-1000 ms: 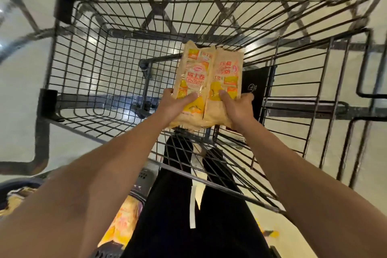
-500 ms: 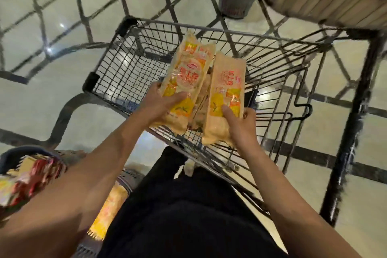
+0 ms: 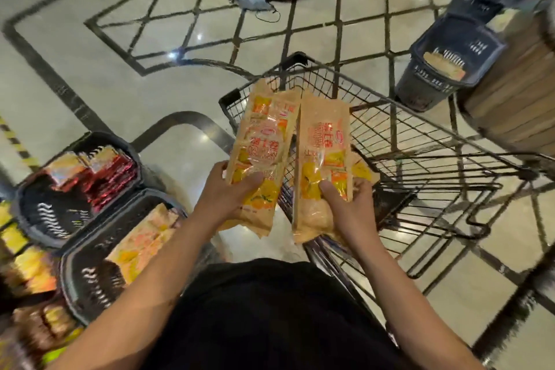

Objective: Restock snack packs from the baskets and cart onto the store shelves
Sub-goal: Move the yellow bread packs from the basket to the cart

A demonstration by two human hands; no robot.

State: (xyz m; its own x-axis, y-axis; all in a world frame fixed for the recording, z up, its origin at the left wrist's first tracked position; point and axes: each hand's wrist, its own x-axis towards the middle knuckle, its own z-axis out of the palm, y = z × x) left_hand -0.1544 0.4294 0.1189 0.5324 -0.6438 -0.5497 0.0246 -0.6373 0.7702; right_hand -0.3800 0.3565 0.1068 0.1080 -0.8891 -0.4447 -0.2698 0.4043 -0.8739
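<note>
Head view, looking down. Left hand (image 3: pixel 223 192) grips the lower part of a snack pack (image 3: pixel 260 153), thumb across the front, fingers curled behind; pack is orange-yellow with red print, stands roughly upright, tilted slightly right at the top. Right hand (image 3: pixel 350 204) grips a second snack pack (image 3: pixel 322 159) of the same kind, thumb on the front near its lower half; at least one more pack edge shows behind it at the right, count unclear. The two packs are just beside each other, top edges nearly touching, both held over the near left corner of the wire cart (image 3: pixel 420 165). Cart basket looks bare where visible.

On the floor at left, two dark baskets side by side: far basket (image 3: pixel 42 213) holds red and orange packets along its far side, near basket (image 3: pixel 87 276) holds orange-yellow packs like those in the hands. More blurred packs at the far left edge.

Upper right: another dark basket (image 3: pixel 444 69) on the floor with one pale pack inside, beside a wooden slatted fixture (image 3: pixel 516 93). Tiled floor (image 3: pixel 120 39) with dark diamond lines. Person's dark clothing (image 3: pixel 270 315) at bottom centre.
</note>
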